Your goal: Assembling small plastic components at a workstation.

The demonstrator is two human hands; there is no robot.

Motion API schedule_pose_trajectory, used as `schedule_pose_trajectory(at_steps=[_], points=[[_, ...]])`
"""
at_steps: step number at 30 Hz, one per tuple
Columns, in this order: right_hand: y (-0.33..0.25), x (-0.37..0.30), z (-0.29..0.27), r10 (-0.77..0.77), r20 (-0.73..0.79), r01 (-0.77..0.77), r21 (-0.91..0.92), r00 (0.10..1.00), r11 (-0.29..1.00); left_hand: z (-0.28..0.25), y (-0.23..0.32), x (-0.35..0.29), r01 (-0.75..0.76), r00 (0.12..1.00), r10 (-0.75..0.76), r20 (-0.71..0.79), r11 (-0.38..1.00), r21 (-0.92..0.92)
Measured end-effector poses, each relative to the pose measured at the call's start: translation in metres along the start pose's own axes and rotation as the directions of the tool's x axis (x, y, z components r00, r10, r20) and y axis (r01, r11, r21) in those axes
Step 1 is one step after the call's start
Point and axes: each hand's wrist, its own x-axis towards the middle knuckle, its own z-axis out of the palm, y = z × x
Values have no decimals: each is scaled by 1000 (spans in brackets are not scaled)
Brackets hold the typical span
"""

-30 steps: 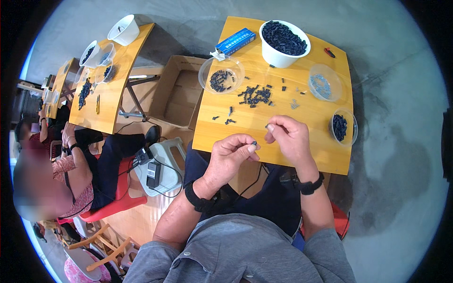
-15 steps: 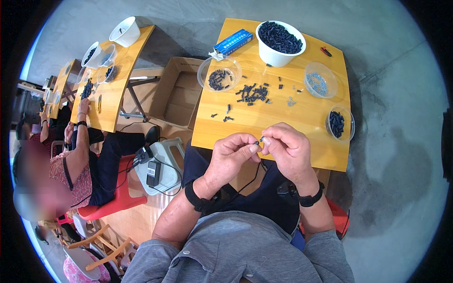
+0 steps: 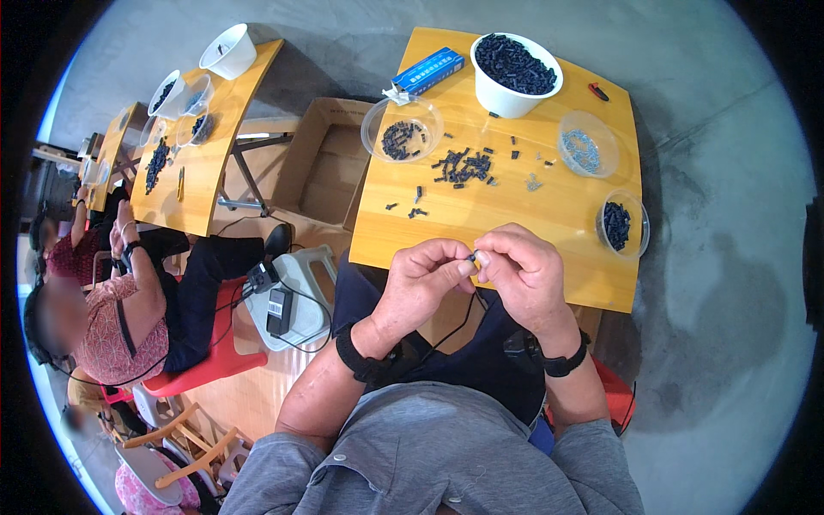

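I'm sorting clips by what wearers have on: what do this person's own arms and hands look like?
The left hand and right hand are gloveless. Both forearms are bare except for a black band on each. The grey sleeves are short. A black cable shows between the forearms; whether it joins either band is unclear.

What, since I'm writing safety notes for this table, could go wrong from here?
The tiny dark part between the left hand and right hand might slip past the near edge of the table. The clear tub, close to the right edge, could be knocked off. The loose black pieces lie uncontained and might scatter.
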Motion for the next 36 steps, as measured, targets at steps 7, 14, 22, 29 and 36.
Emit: schedule_pose_trajectory(at_steps=[7,14,22,29,36], points=[[-1,4,-3,22,77,-23,15,997,1000,-2,-1,0,15,1000,-15,-5,1000,-8],[-1,4,-6,115,91,-124,106,989,987,-3,0,0,16,1000,-16,11,1000,-8],[-1,6,-11,23,94,-28,50,995,998,-3,4,0,39,998,-34,57,995,-92],[-4,10,-17,-78,156,79,-4,985,997,-5,6,2,54,994,-41,105,991,-122],[-6,13,-17,-93,159,100,-37,983,994,-7,4,5,50,992,-39,119,995,-89]])
